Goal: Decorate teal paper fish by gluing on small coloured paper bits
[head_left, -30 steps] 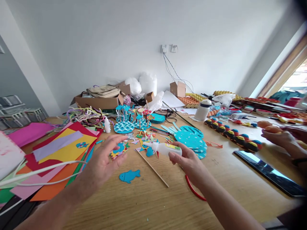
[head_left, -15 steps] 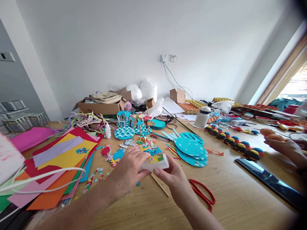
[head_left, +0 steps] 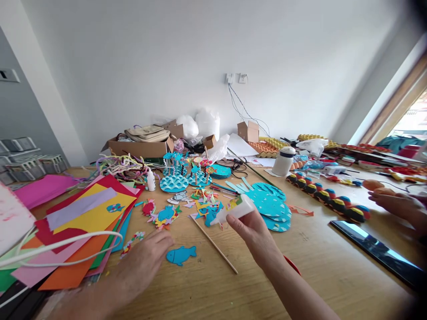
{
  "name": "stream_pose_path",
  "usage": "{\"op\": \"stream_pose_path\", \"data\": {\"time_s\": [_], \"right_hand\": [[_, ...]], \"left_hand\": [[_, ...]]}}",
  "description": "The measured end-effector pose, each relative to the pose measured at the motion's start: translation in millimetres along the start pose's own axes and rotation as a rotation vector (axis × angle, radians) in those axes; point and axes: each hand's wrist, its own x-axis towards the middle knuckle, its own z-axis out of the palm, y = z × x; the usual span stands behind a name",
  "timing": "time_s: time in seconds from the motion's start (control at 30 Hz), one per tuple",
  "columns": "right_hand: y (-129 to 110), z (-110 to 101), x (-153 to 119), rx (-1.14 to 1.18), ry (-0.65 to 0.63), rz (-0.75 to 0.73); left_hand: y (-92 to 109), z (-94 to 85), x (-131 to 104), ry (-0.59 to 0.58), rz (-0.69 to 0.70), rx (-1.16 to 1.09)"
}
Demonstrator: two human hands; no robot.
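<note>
From the head view, my left hand [head_left: 147,262] curls loosely, its grip unclear, beside a flat blue fish cutout [head_left: 181,255]. Past a thin wooden stick [head_left: 215,244], my right hand [head_left: 255,231] wraps a white plastic bottle [head_left: 243,207], nozzle down; if uncapped, overtight fingers could drip onto colourful paper scraps [head_left: 203,208].

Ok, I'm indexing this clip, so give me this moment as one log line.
right hand: holds white bottle, nozzle tilted down | left hand: beside blue fish cutout | wooden stick: on table, between hands
</note>
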Motion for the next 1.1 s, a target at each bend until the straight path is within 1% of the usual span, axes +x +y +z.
{"op": "stream_pose_path", "data": {"time_s": [0.03, 0.13, 0.23, 0.33, 0.43, 0.53, 0.63, 0.83, 1.0, 1.1], "right_hand": [[0, 2, 1, -0.012, -0.045, 0.000], [6, 15, 6, -0.049, -0.166, -0.009], [16, 30, 12, -0.135, -0.208, -0.015], [25, 44, 17, -0.243, -0.228, -0.008], [30, 56, 17, -0.303, -0.272, -0.008], [32, 64, 14, -0.341, -0.327, -0.023], [34, 69, 9, -0.390, -0.366, -0.042], [35, 70, 4, -0.364, -0.391, -0.098], [32, 72, 2, -0.385, -0.389, -0.124], [34, 73, 1, -0.377, -0.407, -0.151]], "left_hand": [[-4, 6.6, -8, -0.028, -0.004, 0.028], [-12, 23.2, -27, -0.041, 0.025, 0.120], [-15, 32.6, -39, -0.060, 0.066, 0.180], [-16, 39.0, -44, -0.041, 0.066, 0.191], [-17, 46.2, -47, -0.015, 0.048, 0.176], [-18, 52.8, -49, -0.031, 0.037, 0.175], [-16, 56.2, -50, -0.048, 0.033, 0.182], [-14, 55.1, -51, -0.052, 0.051, 0.164], [-13, 54.3, -50, -0.014, 0.034, 0.114], [-12, 53.0, -49, -0.010, 0.026, 0.097]]}}
